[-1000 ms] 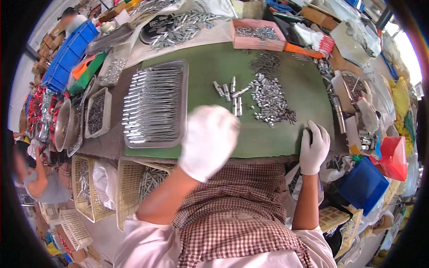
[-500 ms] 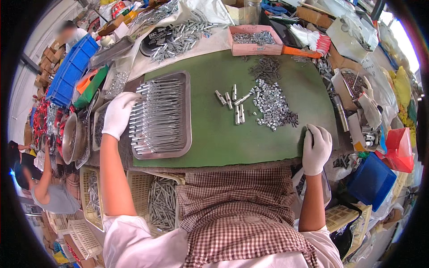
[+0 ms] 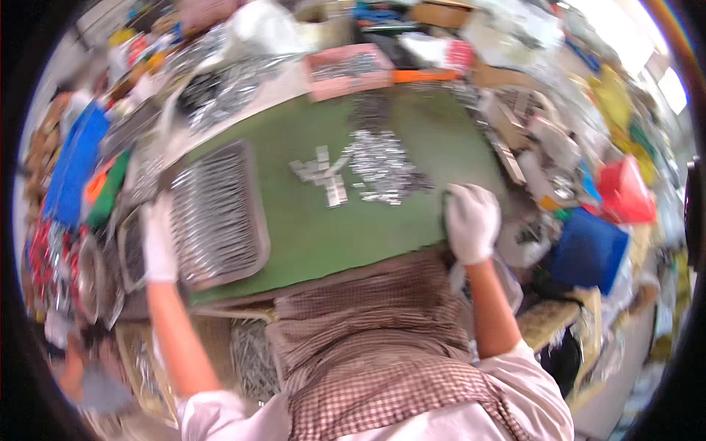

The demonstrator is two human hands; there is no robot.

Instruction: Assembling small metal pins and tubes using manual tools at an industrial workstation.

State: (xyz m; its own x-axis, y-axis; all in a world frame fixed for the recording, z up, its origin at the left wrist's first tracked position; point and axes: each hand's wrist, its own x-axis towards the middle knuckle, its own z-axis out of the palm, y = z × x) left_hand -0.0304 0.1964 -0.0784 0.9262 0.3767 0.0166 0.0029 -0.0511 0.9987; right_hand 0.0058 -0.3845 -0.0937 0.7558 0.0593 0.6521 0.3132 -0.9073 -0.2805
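The picture is blurred by motion. My left hand (image 3: pixel 158 242), in a white glove, lies against the left rim of a metal tray (image 3: pixel 259 246) filled with rows of long metal pieces. Whether its fingers grip the rim is too blurred to tell. My right hand (image 3: pixel 471 220), also gloved, sits at the near right edge of the green mat (image 3: pixel 346 235) with its fingers curled over that edge. A pile of small shiny metal parts (image 3: pixel 382 165) lies on the mat beyond it, with a few separate parts (image 3: pixel 320 173) to its left.
A pink box (image 3: pixel 349 70) of parts stands at the mat's far edge. A blue bin (image 3: pixel 588 250) and a red container (image 3: pixel 625 191) are on the right, a blue crate (image 3: pixel 73 165) on the left. Wire baskets (image 3: pixel 250 360) of metal pieces sit below the table's near edge.
My left hand swung from over the mat's near edge to the tray's left rim, then slid down along it. The view has tilted and blurred. My right hand stays at the mat's edge.
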